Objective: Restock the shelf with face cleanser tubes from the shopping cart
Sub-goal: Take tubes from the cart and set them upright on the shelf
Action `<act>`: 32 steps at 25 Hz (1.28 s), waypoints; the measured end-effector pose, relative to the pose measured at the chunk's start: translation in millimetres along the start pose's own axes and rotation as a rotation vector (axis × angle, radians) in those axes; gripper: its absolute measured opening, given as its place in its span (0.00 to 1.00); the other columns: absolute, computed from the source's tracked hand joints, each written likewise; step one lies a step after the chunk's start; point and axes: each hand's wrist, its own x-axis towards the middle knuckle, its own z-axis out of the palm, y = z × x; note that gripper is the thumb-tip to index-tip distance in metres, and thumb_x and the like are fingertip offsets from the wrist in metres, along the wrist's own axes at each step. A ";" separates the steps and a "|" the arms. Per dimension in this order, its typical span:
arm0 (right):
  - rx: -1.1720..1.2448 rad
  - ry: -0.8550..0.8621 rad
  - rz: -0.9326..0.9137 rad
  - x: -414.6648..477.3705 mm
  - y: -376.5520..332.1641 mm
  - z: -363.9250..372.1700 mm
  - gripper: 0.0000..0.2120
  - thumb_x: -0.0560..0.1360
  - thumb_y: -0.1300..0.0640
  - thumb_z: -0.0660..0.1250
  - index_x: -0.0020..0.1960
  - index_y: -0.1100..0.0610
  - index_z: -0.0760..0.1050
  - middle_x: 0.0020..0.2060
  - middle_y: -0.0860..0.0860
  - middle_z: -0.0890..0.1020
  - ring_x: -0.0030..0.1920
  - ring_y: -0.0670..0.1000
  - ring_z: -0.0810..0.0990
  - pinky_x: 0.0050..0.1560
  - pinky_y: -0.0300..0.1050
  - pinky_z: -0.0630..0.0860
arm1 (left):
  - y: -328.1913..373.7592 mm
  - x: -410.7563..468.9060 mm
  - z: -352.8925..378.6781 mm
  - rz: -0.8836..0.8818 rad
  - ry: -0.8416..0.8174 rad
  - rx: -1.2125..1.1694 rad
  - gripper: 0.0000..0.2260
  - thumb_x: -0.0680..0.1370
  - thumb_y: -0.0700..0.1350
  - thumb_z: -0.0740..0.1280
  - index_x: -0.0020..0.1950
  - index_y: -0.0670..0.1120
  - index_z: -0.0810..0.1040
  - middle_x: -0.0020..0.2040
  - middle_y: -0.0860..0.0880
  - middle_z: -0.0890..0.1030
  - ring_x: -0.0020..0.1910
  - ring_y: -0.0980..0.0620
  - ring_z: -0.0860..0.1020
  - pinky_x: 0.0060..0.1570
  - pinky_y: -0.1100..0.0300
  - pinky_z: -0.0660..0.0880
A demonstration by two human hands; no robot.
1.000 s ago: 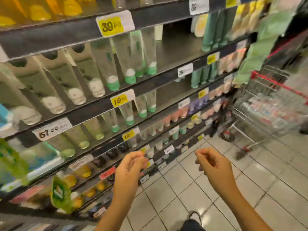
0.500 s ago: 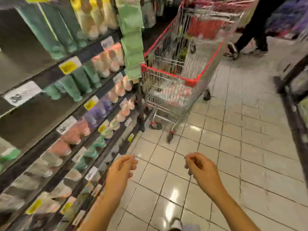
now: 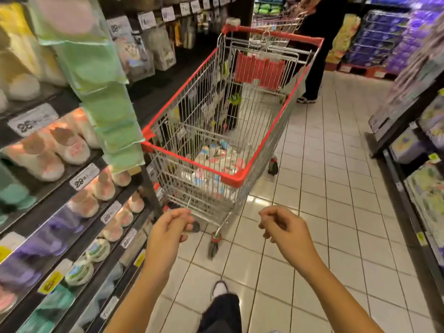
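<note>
Head view: the pink-and-white face cleanser tubes [image 3: 217, 162] lie heaped on the floor of the red-rimmed wire shopping cart [image 3: 240, 175], at its near end, straight ahead of both hands. Left hand [image 3: 169, 228] and right hand [image 3: 283, 227] hang loosely curled and empty, about equally near; the tubes' long axes cannot be told.

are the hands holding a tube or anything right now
Nothing is held: the left hand and right hand are loosely curled and empty, short of the shopping cart.

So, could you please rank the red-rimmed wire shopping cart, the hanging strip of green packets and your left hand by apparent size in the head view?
1. Red-rimmed wire shopping cart
2. Hanging strip of green packets
3. Left hand

Nearness enlarges the hand and the strip.
</note>
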 end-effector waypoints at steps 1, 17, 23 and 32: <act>-0.008 0.000 -0.016 35.2 -6.2 -2.6 0.07 0.75 0.63 0.65 0.44 0.52 0.78 0.37 0.57 0.81 0.35 0.48 0.78 0.33 0.33 0.74 | 10.5 30.6 12.8 0.015 0.002 -0.008 0.08 0.78 0.38 0.62 0.49 0.47 0.80 0.40 0.50 0.84 0.37 0.58 0.79 0.37 0.62 0.75; -0.035 -0.191 -0.072 523.8 -27.2 -8.5 0.14 0.77 0.64 0.61 0.40 0.48 0.75 0.32 0.50 0.79 0.31 0.48 0.75 0.31 0.39 0.73 | 107.1 405.8 185.3 0.019 0.229 -0.113 0.09 0.78 0.36 0.61 0.46 0.46 0.79 0.36 0.50 0.81 0.31 0.61 0.76 0.30 0.69 0.72; -0.225 -0.382 -0.022 716.1 12.1 22.2 0.09 0.78 0.60 0.60 0.41 0.57 0.75 0.34 0.56 0.79 0.35 0.58 0.79 0.34 0.45 0.75 | 98.6 558.3 241.9 -0.117 0.395 -0.030 0.07 0.78 0.42 0.63 0.42 0.48 0.79 0.34 0.51 0.79 0.31 0.57 0.75 0.30 0.66 0.73; -0.712 -0.581 0.294 848.0 206.4 87.5 0.07 0.74 0.58 0.64 0.43 0.61 0.76 0.37 0.55 0.75 0.40 0.53 0.73 0.35 0.42 0.65 | -61.5 663.3 243.6 -0.532 0.636 -0.037 0.13 0.77 0.46 0.65 0.31 0.47 0.76 0.30 0.48 0.77 0.30 0.52 0.73 0.34 0.61 0.69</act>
